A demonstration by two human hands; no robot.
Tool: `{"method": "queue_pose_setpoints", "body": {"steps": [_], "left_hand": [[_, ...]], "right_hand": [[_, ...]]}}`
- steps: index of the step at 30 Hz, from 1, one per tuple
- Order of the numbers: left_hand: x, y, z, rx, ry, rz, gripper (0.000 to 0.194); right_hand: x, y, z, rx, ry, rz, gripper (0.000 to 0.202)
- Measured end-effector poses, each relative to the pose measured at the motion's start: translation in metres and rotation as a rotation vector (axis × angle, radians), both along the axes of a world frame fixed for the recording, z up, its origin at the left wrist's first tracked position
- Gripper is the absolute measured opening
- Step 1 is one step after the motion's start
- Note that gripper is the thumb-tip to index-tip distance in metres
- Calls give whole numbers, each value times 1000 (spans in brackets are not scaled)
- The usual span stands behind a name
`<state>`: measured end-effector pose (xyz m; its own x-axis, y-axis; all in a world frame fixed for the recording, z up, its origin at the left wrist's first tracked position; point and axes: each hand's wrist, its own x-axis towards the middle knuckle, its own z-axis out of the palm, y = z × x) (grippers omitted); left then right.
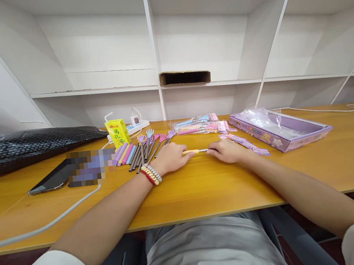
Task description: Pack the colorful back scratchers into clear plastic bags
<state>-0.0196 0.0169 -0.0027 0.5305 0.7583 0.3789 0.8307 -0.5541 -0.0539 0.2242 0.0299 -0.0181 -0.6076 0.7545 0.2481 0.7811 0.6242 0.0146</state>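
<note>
My left hand [173, 157] is closed round the yellow handle [191, 152] of a thin back scratcher, above the table's middle. Pinched in my right hand [225, 150] is its metal rod [203, 150], which runs into the handle; whatever lies past those fingers is hidden. Left of my left hand lie several metal back scratchers [149, 146] with pink, blue, purple and yellow claw heads. Beside them is a row of loose coloured handles [126, 153]. Packaged back scratchers [195, 126] in clear plastic lie behind my hands.
A purple display box [301, 142] with clear plastic in it stands right, near purple printed cards [244, 142]. To the left are a yellow drink carton [117, 132], a power strip [138, 126], a phone [49, 179], a white cable [74, 205] and a black wrapped bundle [33, 147].
</note>
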Motion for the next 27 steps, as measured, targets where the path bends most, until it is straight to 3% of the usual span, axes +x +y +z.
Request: {"method": "queue_pose_setpoints", "body": {"steps": [8, 14, 23, 27], "left_hand": [[5, -3, -5, -80, -11, -47, 57], [14, -11, -3, -136, -40, -8, 60], [13, -11, -1, -48, -14, -10, 58], [9, -8, 2, -16, -25, 18, 57]], "right_hand": [[-15, -9, -8, 50, -47, -11, 47], [-21, -13, -9, 42, -42, 19, 47], [-13, -11, 6, 7, -9, 133, 39], [-4, -6, 9, 15, -5, 105, 33]]}}
